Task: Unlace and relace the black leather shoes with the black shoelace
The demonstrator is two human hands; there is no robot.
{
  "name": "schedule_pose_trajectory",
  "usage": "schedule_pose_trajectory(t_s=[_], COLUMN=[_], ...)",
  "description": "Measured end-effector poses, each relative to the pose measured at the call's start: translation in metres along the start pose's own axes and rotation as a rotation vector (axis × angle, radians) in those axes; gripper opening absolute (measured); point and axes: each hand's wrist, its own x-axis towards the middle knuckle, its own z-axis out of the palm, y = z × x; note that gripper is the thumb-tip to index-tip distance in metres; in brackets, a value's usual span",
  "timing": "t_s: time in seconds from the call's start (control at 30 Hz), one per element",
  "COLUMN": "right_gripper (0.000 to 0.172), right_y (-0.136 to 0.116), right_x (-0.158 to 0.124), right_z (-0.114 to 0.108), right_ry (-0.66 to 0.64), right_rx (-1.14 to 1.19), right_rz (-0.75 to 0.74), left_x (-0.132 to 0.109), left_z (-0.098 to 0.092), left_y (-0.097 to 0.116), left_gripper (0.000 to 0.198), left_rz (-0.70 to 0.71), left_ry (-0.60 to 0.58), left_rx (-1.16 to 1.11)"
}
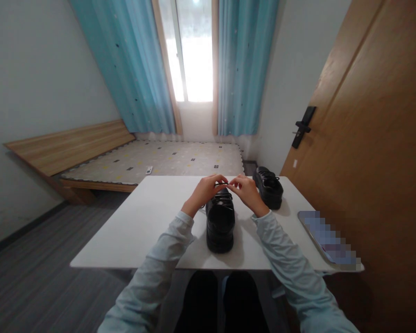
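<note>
A black lace-up shoe (221, 226) stands upright on the white table (125, 240), its heel toward me and its toe pointing away. Above its laced front, my left hand (208, 188) pinches a black shoelace (222, 184) between thumb and fingers. My right hand (245, 189) meets it from the other side, fingertips closed on the same lace close to the left fingertips. Both hands partly cover the toe end of the shoe. Further right, a second black shoe (269, 188) rests at the table's far right corner, apart from my hands.
A flat, pixelated object (327, 238) lies along the table's right edge. Beyond the table stands a bed (173, 159) with a small white remote (149, 170) on it. A wooden door (367, 152) with a black handle (303, 127) is close on the right.
</note>
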Motion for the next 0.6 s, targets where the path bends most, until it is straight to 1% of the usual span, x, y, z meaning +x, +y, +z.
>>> schedule_pose_trajectory(t_s=[0.1, 0.2, 0.33, 0.5, 0.6], right_gripper=[0.019, 0.022, 0.02, 0.014, 0.012], right_y=[0.004, 0.006, 0.005, 0.007, 0.015], right_x=[0.0, -0.001, -0.002, -0.005, -0.006], right_z=[0.001, 0.001, -0.002, -0.007, -0.007], right_ry=[-0.01, -0.02, -0.001, 0.028, 0.065], right_rx=[0.026, 0.062, 0.057, 0.074, 0.119], right_rz=[0.043, 0.049, 0.051, 0.144, 0.199], left_x=[0.001, 0.001, 0.002, 0.004, 0.005], left_z=[0.002, 0.004, 0.006, 0.007, 0.007], left_y=[0.001, 0.003, 0.003, -0.008, -0.015], left_gripper=[0.02, 0.024, 0.022, 0.018, 0.014], left_rz=[-0.024, -0.052, -0.064, -0.082, -0.118], left_ry=[0.0, 0.005, 0.046, 0.054, 0.105], left_rx=[0.066, 0.127, 0.153, 0.112, 0.208])
